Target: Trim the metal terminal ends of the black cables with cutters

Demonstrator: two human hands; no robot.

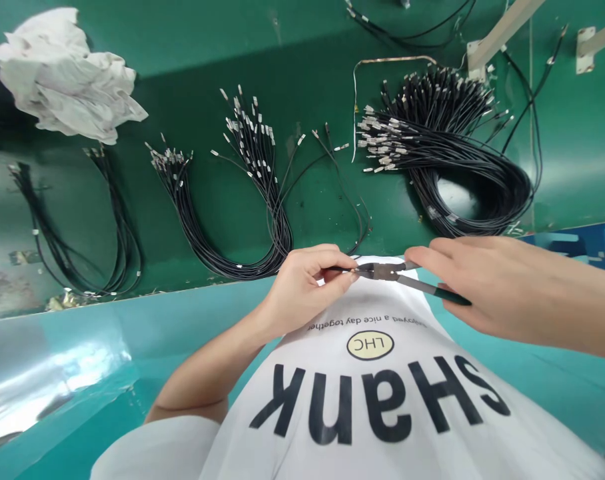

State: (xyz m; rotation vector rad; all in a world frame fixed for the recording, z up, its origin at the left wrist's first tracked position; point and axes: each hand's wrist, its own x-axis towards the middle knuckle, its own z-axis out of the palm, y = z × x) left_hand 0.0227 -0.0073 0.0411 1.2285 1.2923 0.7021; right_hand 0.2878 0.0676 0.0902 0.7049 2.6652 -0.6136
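My left hand (310, 277) is closed in a pinch on the end of a thin black wire (340, 269), close to my chest. My right hand (475, 280) grips a pair of pliers (390, 272) with dark green handles. The plier jaws meet the wire end right at my left fingertips. The wire runs up from my hands onto the green bench (307, 73). Just beyond my hands lie bundles of black wires with metal terminals (252, 193).
A big coiled bundle of black terminal wires (452, 147) lies at the back right. Smaller bundles (117, 227) lie at the left. A crumpled white cloth (62, 73) sits at the back left. A blue object (582, 243) is at the right edge.
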